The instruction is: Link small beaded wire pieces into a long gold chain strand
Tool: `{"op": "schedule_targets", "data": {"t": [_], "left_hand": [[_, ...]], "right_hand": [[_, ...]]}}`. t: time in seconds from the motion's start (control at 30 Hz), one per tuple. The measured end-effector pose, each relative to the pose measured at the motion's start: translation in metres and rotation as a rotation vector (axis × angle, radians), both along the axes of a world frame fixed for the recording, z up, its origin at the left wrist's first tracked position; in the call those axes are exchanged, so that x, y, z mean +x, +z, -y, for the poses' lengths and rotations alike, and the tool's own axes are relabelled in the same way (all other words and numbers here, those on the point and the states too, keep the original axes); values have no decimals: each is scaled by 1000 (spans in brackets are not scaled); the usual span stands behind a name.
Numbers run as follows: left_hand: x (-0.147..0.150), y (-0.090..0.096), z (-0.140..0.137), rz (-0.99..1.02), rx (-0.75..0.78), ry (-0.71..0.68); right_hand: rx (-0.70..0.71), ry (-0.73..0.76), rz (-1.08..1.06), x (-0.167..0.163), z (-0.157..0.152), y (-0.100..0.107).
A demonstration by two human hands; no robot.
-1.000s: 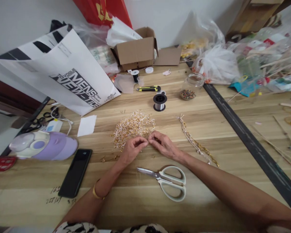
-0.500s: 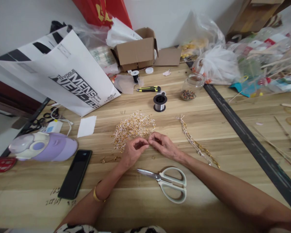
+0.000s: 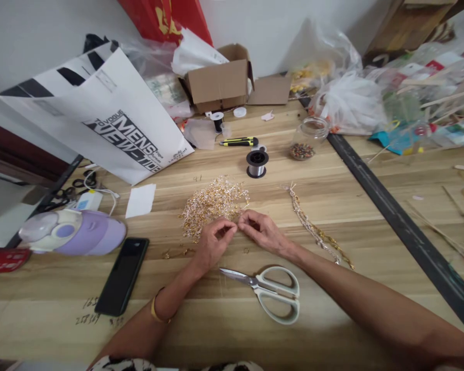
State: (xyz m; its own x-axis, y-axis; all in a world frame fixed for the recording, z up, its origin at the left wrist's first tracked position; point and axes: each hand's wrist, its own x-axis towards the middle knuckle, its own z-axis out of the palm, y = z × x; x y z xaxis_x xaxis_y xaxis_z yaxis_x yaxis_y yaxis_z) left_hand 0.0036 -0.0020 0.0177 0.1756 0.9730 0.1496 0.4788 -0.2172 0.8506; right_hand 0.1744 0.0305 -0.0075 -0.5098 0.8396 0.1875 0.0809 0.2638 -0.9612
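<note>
My left hand [image 3: 215, 239] and my right hand [image 3: 262, 232] meet fingertip to fingertip over the wooden table, each closed in a pinch. Whatever lies between the fingertips is too small to make out. Just behind them spreads a heap of small gold and clear beaded pieces [image 3: 212, 203]. A short gold chain [image 3: 178, 252] lies by my left wrist, and a tiny ring [image 3: 246, 251] lies below my hands. Scissors [image 3: 265, 288] with pale handles rest nearer to me, blades pointing left. To the right of my right hand lie gold and silver chains [image 3: 313, 226].
Behind the heap stand a wire spool [image 3: 257, 164], a yellow-black utility knife [image 3: 238, 141] and a glass jar [image 3: 308, 138] holding beads. A phone [image 3: 121, 276], a purple bottle [image 3: 77, 232] and a white paper bag [image 3: 112, 113] occupy the left. A cardboard box [image 3: 218, 82] sits at the back.
The whole view has shifted slightly, with things appearing a little further right. Both hands keep the same pinched pose over the same spot.
</note>
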Motion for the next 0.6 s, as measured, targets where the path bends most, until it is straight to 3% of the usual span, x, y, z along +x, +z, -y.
{"op": "schedule_targets", "data": {"t": [0.23, 0.4, 0.6], "left_hand": [[2, 0, -2, 112, -53, 21], [5, 3, -5, 263, -237, 42], [5, 2, -5, 396, -304, 34]], "right_hand": [[-18, -10, -23, 0, 0, 1], [-28, -33, -47, 0, 0, 1], [-24, -42, -51, 0, 1, 3]]}}
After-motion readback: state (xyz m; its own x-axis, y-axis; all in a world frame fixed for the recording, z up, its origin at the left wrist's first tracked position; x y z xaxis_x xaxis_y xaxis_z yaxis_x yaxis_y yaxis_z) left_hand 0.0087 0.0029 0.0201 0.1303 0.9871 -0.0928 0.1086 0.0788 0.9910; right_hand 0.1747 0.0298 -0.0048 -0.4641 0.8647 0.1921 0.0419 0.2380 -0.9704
